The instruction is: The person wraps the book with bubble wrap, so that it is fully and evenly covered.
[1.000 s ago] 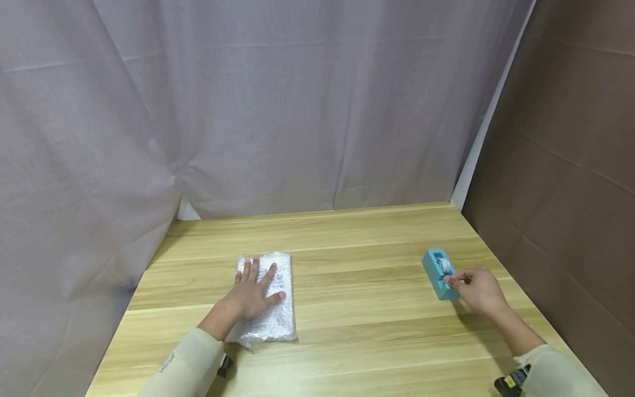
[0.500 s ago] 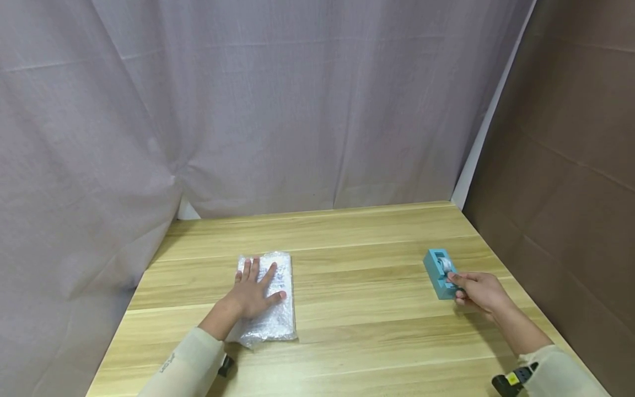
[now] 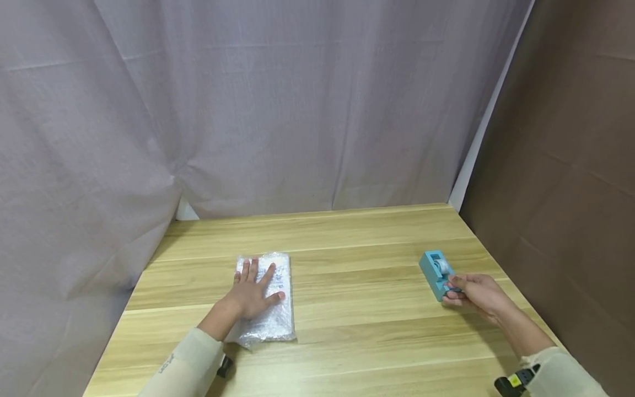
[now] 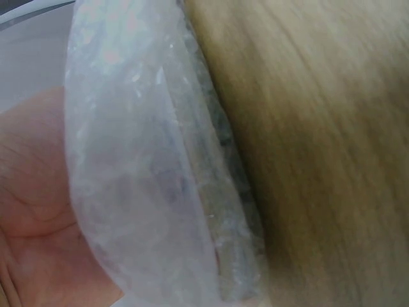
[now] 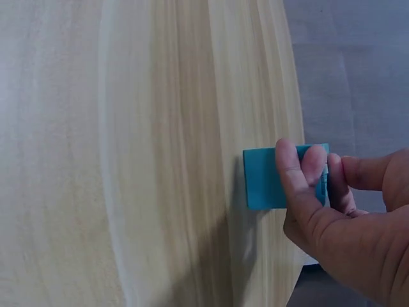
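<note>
On the left of the table lies a flat white pack in bubble wrap with blue print on it. My left hand rests on it, fingers spread and straight. In the left wrist view, the wrap covers much of the palm. Toward the right stands a teal tape dispenser with a roll of clear tape in it. My right hand grips its near end, thumb on top and fingers over the front face. Thumb and index tip meet at its upper edge in the right wrist view; tape between them cannot be made out.
The wooden table runs back to a grey curtain. A brown panel stands along the right side. Dark wrist devices sit at both cuffs. Bare wood lies between the pack and the dispenser.
My right hand has gone from pinching at the tape's end to gripping the dispenser's near end, its fingers now over the front face. The left hand and the wrapped pack have stayed put.
</note>
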A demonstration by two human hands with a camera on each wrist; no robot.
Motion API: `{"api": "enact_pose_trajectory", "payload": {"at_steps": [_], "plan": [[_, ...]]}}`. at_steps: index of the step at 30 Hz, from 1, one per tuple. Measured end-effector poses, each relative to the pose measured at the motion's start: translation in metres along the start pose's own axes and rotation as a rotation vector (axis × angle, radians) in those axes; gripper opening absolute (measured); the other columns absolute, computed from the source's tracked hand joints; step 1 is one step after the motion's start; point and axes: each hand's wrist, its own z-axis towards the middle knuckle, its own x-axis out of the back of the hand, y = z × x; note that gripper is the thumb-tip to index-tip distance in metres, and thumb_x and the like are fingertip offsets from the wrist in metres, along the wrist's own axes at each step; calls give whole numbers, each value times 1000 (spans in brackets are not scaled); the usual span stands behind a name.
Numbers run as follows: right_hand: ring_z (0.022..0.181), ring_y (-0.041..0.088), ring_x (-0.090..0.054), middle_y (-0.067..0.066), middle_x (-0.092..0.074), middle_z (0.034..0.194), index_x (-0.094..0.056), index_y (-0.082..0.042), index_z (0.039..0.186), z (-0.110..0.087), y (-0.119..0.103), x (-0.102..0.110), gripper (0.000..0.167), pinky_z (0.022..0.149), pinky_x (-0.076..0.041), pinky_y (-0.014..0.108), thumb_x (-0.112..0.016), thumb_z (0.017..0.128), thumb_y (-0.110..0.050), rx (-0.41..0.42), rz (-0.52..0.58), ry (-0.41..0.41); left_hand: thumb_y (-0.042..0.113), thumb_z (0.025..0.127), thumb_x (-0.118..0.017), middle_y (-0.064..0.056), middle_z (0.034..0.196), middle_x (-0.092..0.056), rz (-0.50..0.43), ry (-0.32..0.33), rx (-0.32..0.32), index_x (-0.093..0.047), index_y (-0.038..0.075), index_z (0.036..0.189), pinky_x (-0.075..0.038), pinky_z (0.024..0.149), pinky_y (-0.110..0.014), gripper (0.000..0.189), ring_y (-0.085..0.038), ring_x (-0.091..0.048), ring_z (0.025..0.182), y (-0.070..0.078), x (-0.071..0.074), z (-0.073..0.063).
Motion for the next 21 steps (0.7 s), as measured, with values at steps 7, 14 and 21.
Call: {"api": "enact_pose_trajectory", "payload": {"at_steps": [7, 14, 21], "plan": [[90, 6, -76, 3, -69, 108, -35, 28, 147, -2, 10, -1, 51, 94, -67, 25, -44, 119, -14, 43, 14, 21, 74, 108, -48, -37, 180, 3, 57, -10, 28, -20, 17, 178, -6, 135, -77, 94, -60, 6, 168, 1, -1, 5], [92, 3, -77, -10, -78, 111, -47, 25, 140, -6, 17, -4, 45, 96, -66, 24, -50, 118, -14, 88, 115, 33, 81, 105, -44, -38, 180, 5, 4, 7, 2, -16, 21, 179, -1, 133, -80, 99, -61, 10, 167, -10, -9, 12], [98, 6, -79, -12, -79, 111, -58, 12, 118, -7, 26, -8, 27, 98, -64, 22, -50, 118, -14, 135, 173, 50, 77, 106, -46, -37, 180, 7, -4, -11, 18, -19, 18, 178, 0, 135, -78, 98, -59, 11, 168, -6, -2, 9]]}}
